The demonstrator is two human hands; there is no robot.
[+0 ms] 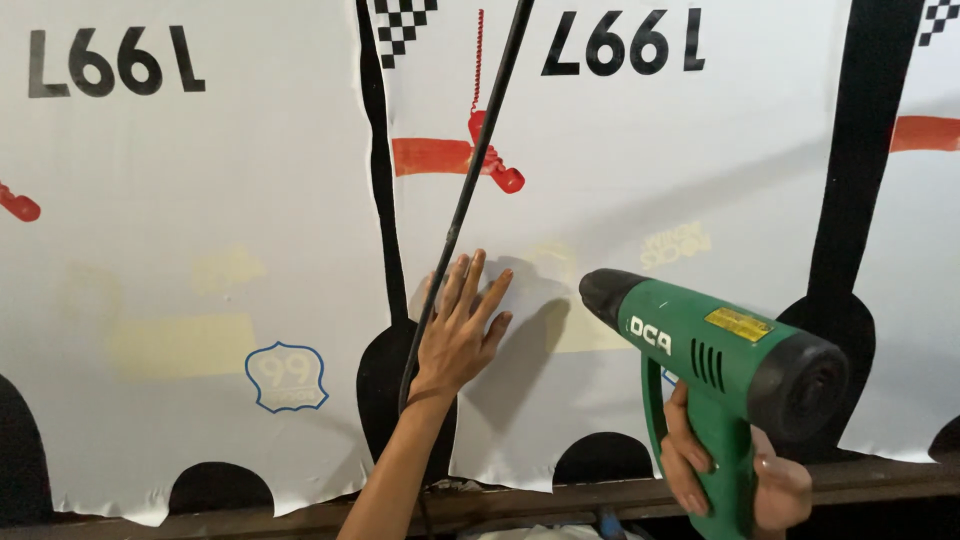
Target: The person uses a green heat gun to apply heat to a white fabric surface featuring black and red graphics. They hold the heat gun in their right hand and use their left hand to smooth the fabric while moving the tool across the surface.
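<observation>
I see the green heat gun (725, 365) low on the right of the scene, its black nozzle pointing left at the white printed sheet (200, 200). My right hand (735, 470) has its fingers wrapped tight round the gun's grip from below, holding it firmly. The nozzle sits just beside my left hand (458, 335), apart from it, and I cannot tell how close it stands to the sheet itself.

My left hand lies flat against the sheet, fingers stretched out and spread, pointing up, gripping nothing; it only presses on the white surface, with its shadow falling just to the right. A black cable (470, 180) runs down from the top edge and passes close along the left side of that hand and wrist.

Further out, the sheet carries black curved stripes (385, 220), a red bar with a red telephone handset drawing (495, 165), a blue-outlined shield badge (287, 377) to the left, and faint yellowish patches. A dark rail (560, 497) runs along the near bottom edge under the sheet.
</observation>
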